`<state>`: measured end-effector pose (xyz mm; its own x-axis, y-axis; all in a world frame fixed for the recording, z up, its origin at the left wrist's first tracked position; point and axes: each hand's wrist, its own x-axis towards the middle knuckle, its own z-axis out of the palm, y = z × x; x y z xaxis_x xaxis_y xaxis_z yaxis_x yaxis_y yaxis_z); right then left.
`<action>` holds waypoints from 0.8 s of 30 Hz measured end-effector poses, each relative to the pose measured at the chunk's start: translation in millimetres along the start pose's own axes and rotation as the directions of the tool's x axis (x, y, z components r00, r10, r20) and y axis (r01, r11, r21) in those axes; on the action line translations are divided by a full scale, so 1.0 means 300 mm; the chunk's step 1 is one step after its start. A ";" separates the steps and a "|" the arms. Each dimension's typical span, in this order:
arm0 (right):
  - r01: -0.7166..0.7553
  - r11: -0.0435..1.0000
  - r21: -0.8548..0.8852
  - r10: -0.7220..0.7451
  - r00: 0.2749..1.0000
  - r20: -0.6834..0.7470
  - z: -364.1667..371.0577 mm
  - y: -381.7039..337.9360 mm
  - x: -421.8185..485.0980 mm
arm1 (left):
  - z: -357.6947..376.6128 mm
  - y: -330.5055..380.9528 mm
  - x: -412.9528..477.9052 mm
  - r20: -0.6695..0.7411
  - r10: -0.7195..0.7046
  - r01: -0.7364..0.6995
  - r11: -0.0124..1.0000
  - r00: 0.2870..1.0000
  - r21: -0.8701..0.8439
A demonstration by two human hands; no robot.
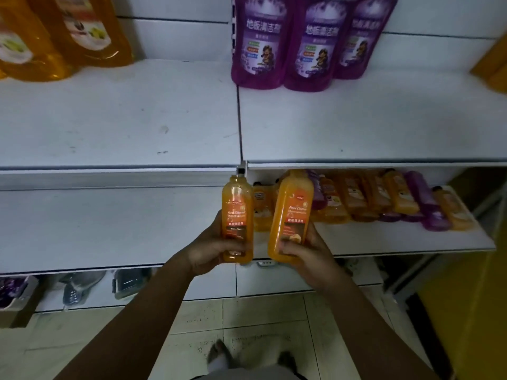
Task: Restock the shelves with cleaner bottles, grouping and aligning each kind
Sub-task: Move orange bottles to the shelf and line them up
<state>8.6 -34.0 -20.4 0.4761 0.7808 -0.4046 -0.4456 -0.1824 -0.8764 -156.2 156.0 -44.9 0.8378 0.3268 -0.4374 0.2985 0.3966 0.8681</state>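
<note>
My left hand [207,249] grips a small orange floor cleaner bottle [237,204] by its lower half, held upright. My right hand [307,249] grips a second, slightly larger-looking orange floor cleaner bottle [292,209] the same way, just to the right of the first. Both bottles hang in front of the lower shelf [109,229]. Behind them, on the right part of that shelf, stands a row of small orange and purple bottles [384,198], mixed together and leaning.
The upper shelf [123,119] carries three large purple cleaner bottles [304,42] at the back right and large orange bottles [55,37] at the back left. Boxes and packaged goods [82,289] sit under the lowest shelf. Tiled floor [247,325] lies below.
</note>
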 end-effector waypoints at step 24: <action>0.449 0.866 -0.219 -0.487 0.661 -0.571 -0.720 -0.245 -0.903 | 1.206 0.148 -0.110 0.131 0.451 -0.469 0.832 0.883 0.296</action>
<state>76.1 -361.1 97.2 0.9644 0.2642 0.0101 -0.0064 0.0613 -0.9981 -5.3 -147.5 92.8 0.9342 0.3550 0.0364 -0.0096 -0.0768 0.9970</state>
